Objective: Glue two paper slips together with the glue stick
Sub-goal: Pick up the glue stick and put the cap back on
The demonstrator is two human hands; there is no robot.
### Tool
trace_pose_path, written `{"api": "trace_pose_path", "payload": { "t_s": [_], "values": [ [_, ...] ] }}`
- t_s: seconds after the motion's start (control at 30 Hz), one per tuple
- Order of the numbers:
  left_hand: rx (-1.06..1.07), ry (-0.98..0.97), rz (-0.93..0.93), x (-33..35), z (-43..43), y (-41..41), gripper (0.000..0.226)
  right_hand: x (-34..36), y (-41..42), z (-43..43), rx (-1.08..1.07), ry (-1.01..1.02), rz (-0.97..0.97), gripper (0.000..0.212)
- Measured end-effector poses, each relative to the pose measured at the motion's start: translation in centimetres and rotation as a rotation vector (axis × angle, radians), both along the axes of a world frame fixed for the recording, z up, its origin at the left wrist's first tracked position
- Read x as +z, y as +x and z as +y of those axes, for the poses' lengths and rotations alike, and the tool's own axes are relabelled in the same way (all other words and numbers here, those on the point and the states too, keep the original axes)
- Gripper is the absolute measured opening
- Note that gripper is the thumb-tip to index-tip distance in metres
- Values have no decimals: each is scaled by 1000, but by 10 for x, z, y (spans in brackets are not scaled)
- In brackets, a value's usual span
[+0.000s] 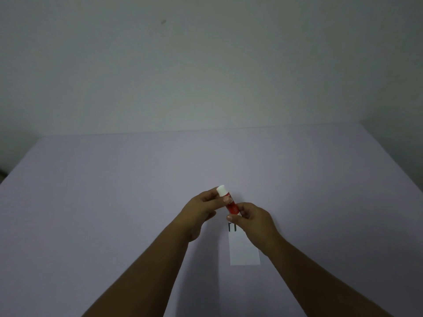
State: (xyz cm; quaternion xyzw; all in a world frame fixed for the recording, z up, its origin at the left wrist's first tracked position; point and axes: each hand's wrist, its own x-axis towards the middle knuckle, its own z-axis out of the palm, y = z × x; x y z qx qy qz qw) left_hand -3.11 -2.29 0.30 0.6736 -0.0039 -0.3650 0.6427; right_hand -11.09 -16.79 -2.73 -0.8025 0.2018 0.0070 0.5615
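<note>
A red glue stick (230,205) with a white cap (221,190) is held tilted above the table, cap end up and to the left. My left hand (201,208) pinches it near the cap, and my right hand (254,219) grips its lower end. Below my right hand a white paper slip (243,252) with short black marks at its far end lies flat on the table; my right hand and wrist cover part of it. I see only this one slip.
The pale lilac table (114,202) spreads wide on both sides of my arms. Its far edge meets a plain grey-white wall (206,65). A dark thing shows at the left edge of the view (2,173).
</note>
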Motion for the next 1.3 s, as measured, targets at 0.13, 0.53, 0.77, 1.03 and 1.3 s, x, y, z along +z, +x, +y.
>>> {"api": "trace_pose_path", "payload": {
  "t_s": [0.13, 0.53, 0.77, 1.03, 1.3],
  "values": [
    [128, 140, -93, -19, 16, 15, 50, -9, -1, -7, -7, 14, 23, 14],
    [-47, 579, -558, -83, 18, 27, 30, -43, -1, -15, -30, -15, 116, 9],
    [283, 253, -140, -84, 14, 30, 12, -43, 0, -16, 33, -72, 122, 6],
    [396, -169, 193, -55, 10, 26, 12, -35, 4, -7, 98, -126, 108, 7],
    [332, -148, 115, -38, 9, 18, 15, -27, 3, -7, 118, -243, 64, 8]
  ]
}}
